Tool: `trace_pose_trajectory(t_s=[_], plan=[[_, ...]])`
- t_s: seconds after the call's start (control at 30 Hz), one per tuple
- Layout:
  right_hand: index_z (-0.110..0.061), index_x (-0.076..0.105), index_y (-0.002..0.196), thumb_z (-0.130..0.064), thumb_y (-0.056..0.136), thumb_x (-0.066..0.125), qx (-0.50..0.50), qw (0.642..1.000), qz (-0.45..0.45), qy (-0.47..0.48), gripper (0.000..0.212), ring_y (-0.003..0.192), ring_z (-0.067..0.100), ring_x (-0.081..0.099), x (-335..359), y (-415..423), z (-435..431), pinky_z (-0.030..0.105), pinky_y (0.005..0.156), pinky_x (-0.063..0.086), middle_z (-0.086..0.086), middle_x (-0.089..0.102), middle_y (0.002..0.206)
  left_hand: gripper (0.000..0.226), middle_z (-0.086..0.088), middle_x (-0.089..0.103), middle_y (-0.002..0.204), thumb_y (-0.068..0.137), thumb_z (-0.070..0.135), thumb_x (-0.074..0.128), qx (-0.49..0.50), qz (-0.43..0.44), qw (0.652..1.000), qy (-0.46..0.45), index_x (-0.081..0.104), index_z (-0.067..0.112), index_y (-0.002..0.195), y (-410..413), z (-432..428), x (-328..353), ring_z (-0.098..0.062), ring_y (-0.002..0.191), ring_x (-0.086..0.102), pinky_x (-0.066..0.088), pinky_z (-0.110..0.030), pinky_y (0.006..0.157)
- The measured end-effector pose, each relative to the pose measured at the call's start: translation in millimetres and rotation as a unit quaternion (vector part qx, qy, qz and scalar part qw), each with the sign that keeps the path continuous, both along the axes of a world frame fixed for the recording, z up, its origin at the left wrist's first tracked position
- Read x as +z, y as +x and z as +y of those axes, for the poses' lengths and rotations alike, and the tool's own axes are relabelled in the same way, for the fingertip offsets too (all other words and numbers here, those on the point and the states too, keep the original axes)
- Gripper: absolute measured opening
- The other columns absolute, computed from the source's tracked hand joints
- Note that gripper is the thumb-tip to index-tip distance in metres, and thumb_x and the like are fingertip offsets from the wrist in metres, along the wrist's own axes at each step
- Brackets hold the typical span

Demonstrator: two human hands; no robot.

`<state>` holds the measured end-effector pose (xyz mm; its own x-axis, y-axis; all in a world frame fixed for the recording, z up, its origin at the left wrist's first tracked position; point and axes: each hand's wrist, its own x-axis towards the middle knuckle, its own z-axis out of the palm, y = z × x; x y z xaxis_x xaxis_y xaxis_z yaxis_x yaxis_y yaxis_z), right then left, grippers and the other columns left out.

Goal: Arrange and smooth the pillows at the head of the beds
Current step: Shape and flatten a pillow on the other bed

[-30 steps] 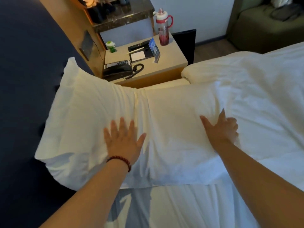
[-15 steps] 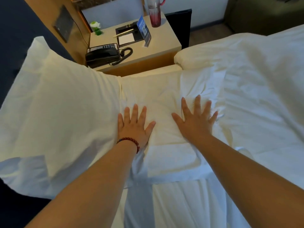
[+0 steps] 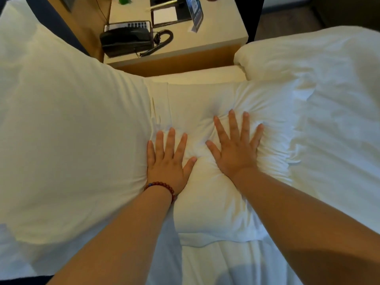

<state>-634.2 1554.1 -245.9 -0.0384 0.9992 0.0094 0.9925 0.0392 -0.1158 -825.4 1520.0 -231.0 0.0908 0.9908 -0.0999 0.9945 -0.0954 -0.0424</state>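
Compared with the prior frame, the pillow (image 3: 207, 202) at frame centre dents deeper, creases radiating. Left hand (image 3: 167, 161) and right hand (image 3: 236, 150) press flat, fingers spread, side by side. Smoothing appears unfinished.

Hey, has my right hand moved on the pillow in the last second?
Yes. The right hand has slid left across the pillow, away from the duvet edge and towards the pillowcase seam, and now presses flat.
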Motion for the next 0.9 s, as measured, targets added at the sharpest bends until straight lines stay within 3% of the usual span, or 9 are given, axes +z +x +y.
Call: trace_pose_trajectory(t_s=[0.1, 0.2, 0.73, 0.9], plan=[[-0.038, 0.007, 0.155, -0.068, 0.093, 0.013, 0.002, 1.0, 0.02, 0.01, 0.069, 0.15, 0.034, -0.005, -15, -2, 7, 0.064, 0.113, -0.012, 0.003, 0.003, 0.165, 0.068, -0.006, 0.002, 0.165, 0.096, 0.065, 0.009, -0.017, -0.021, 0.999, 0.03, 0.004, 0.031, 0.155, -3, 7, -18, -0.03, 0.15, -0.003, -0.013, -0.048, 0.118], [-0.036, 0.011, 0.155, -0.067, 0.094, 0.016, 0.003, 0.999, 0.028, 0.023, 0.068, 0.15, 0.034, -0.001, -30, -3, 9, 0.063, 0.114, -0.01, 0.005, 0.007, 0.165, 0.069, -0.007, 0.004, 0.165, 0.097, 0.064, 0.012, -0.03, -0.044, 0.998, 0.045, 0.004, 0.029, 0.155, -5, 8, -32, -0.032, 0.151, -0.001, -0.008, -0.048, 0.12], [-0.03, 0.018, 0.152, -0.065, 0.096, 0.014, 0.002, 0.999, 0.008, 0.034, 0.067, 0.148, 0.035, 0.005, -60, -3, 14, 0.057, 0.113, -0.014, 0.013, 0.022, 0.16, 0.07, -0.009, 0.009, 0.162, 0.095, 0.059, 0.027, -0.047, -0.054, 0.995, 0.065, 0.009, 0.027, 0.155, 2, 12, -67, -0.026, 0.149, -0.02, -0.015, -0.042, 0.119], [-0.031, 0.015, 0.154, -0.064, 0.096, 0.015, 0.009, 0.999, 0.005, 0.044, 0.067, 0.148, 0.034, 0.003, -60, -3, 17, 0.055, 0.112, -0.02, 0.012, 0.02, 0.161, 0.068, -0.011, 0.012, 0.163, 0.097, 0.059, 0.02, -0.054, -0.046, 0.996, 0.062, 0.008, 0.025, 0.155, 2, 14, -66, -0.032, 0.149, -0.002, -0.014, -0.043, 0.119]])
